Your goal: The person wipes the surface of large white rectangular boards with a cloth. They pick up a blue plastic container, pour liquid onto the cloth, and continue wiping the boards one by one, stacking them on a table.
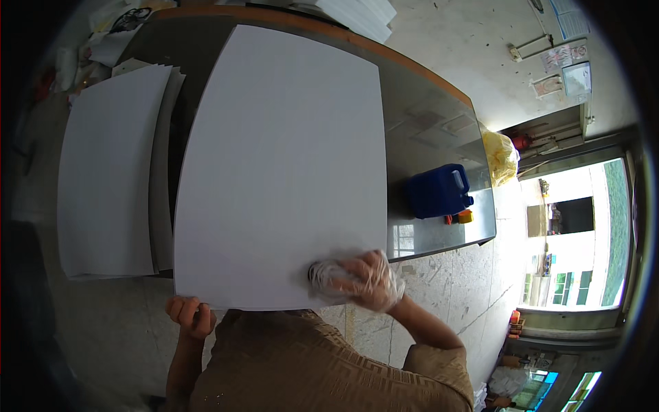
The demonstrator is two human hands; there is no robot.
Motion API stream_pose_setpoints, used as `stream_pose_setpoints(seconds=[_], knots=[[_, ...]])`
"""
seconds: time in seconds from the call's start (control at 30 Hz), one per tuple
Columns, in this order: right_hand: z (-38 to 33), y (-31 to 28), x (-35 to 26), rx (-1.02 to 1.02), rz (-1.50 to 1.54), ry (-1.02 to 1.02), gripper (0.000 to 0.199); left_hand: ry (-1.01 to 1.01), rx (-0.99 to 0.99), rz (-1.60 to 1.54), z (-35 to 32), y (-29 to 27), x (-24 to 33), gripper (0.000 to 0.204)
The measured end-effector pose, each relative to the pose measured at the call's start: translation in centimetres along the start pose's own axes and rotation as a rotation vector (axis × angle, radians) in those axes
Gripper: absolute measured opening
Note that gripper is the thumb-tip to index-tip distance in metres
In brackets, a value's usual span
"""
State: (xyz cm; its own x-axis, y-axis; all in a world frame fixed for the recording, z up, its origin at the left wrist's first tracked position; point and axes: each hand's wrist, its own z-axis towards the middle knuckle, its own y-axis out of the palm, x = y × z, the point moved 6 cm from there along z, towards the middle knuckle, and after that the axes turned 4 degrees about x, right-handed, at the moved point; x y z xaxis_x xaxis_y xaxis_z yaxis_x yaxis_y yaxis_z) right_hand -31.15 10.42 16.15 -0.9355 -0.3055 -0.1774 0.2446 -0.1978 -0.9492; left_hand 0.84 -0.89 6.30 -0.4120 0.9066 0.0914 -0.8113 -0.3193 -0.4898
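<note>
A large white sheet (288, 158) lies across the dark table and reaches its near edge, in front of my body. At the sheet's near left corner is my left hand (190, 317), bare, with its fingers curled closed against the edge. My right hand (367, 280) wears a loose clear plastic glove and bears down on the sheet near its right corner. Beneath those bent fingers is a crumpled whitish wad (326, 278) with a dark edge; whether it is cloth or bunched plastic I cannot tell.
A stack of white sheets (106, 178) stands to the left. On the glossy table top (429, 110) at right sit a blue jerrycan (438, 191) and a small red and yellow thing (461, 218). Beyond the table's right end is a yellow plastic bag (500, 158).
</note>
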Motion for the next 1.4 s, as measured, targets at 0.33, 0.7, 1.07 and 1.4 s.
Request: stream_pose_setpoints(seconds=[0.33, 0.7, 1.07, 1.4], knots=[[9.8, 0.0, 16.9, 0.192, -0.171, 0.011, 0.057, -0.043, -0.094, 0.020, 0.0, -0.8, 0.1, 0.016], [26.8, 0.6, 40.8, 0.304, -0.305, 0.475, 0.043, -0.163, -0.190, 0.060, 0.3, -1.7, 1.0, 0.014], [-2.5, -2.9, 6.6, 0.019, 0.180, 0.450, 0.051, -0.419, 0.020, -0.107, 2.1, -4.1, -0.9, 0.020], [2.5, -4.1, -3.7, 0.405, 1.834, 0.792, 0.051, -0.635, 0.002, -0.359, 3.8, -5.0, -2.9, 0.022]])
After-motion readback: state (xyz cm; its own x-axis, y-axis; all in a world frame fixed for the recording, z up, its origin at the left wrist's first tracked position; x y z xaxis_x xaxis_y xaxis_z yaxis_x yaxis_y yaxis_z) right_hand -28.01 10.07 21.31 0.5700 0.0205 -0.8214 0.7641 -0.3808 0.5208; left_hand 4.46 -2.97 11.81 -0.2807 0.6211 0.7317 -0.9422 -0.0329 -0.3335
